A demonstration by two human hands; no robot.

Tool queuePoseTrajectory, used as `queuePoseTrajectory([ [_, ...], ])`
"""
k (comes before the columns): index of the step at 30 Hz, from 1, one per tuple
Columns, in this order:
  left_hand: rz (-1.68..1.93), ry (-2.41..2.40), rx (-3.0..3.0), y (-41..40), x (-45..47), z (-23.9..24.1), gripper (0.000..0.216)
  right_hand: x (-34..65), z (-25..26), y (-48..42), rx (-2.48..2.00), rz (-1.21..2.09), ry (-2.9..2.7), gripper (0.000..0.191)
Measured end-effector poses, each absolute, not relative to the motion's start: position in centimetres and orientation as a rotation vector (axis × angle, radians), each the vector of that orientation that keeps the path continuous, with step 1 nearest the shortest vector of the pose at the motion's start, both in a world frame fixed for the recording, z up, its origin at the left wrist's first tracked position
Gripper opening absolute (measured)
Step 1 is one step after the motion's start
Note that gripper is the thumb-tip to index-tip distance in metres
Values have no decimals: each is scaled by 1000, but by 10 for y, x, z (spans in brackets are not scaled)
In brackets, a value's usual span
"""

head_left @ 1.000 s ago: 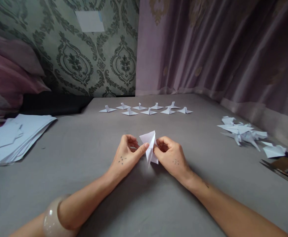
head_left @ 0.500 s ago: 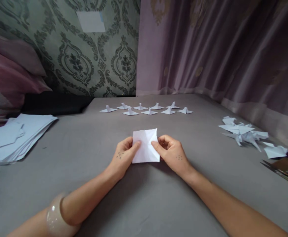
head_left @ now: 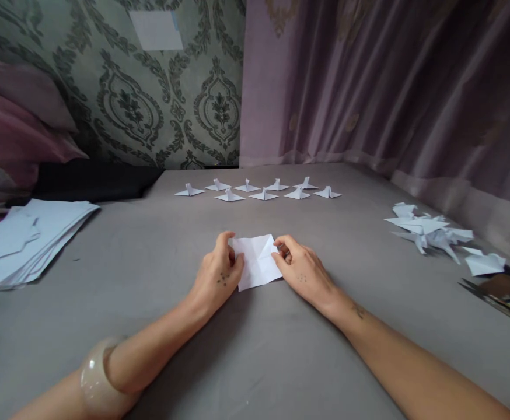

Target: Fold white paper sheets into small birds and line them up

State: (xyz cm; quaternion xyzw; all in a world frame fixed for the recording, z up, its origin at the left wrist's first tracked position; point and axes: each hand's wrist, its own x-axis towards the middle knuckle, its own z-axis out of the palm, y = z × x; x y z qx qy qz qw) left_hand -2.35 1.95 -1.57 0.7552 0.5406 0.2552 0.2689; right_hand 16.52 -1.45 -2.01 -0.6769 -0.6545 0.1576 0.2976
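Note:
A small white square of paper (head_left: 257, 265) with crease lines is held between my two hands, just above the grey surface. My left hand (head_left: 220, 269) has its thumb and fingers closed on the paper's left edge. At the right edge my right hand (head_left: 301, 262) pinches the paper near its upper right corner, thumb on the near face. Fingers behind the sheet are partly hidden. Beyond the hands, several folded white paper pieces (head_left: 264, 194) with upright tips stand in two rows.
On the left lies a stack of white paper sheets (head_left: 62, 233), with a black cloth (head_left: 101, 181) behind it. To the right is a heap of folded white paper (head_left: 430, 230), beside scissors (head_left: 491, 297). A patterned wall (head_left: 150, 111) and a purple curtain (head_left: 325, 87) stand behind.
The paper has tilted, and its left side has come lower. My left hand has shifted its fingers up to the paper's upper left corner; my right hand has moved slightly left.

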Motion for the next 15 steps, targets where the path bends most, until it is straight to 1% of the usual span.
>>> queuePoseTrajectory([
  [3, 627, 1467, 2216, 22, -27, -23, 46, 165, -20, -15, -1767, 337, -1878, 17],
  [5, 660, 1458, 2384, 26, -29, -28, 44, 166, -19, -16, -1752, 327, -1928, 19],
  [7, 734, 1368, 2587, 29, -30, -29, 37, 168, -20, -16, -1738, 325, -1960, 21],
  [9, 724, 1164, 2734, 30, -30, -28, 28, 170, -19, -15, -1699, 348, -2002, 23],
  [11, 641, 982, 2764, 27, -27, -24, 25, 173, -18, -14, -1637, 390, -2058, 27],
  [13, 578, 904, 2739, 21, -23, -20, 18, 176, -14, -12, -1582, 425, -2120, 31],
  [14, 565, 899, 2730, 18, -22, -19, 20, 178, -11, -12, -1566, 434, -2151, 32],
  [15, 556, 904, 2726, 15, -21, -18, 25, 179, -7, -13, -1558, 439, -2181, 33],
])
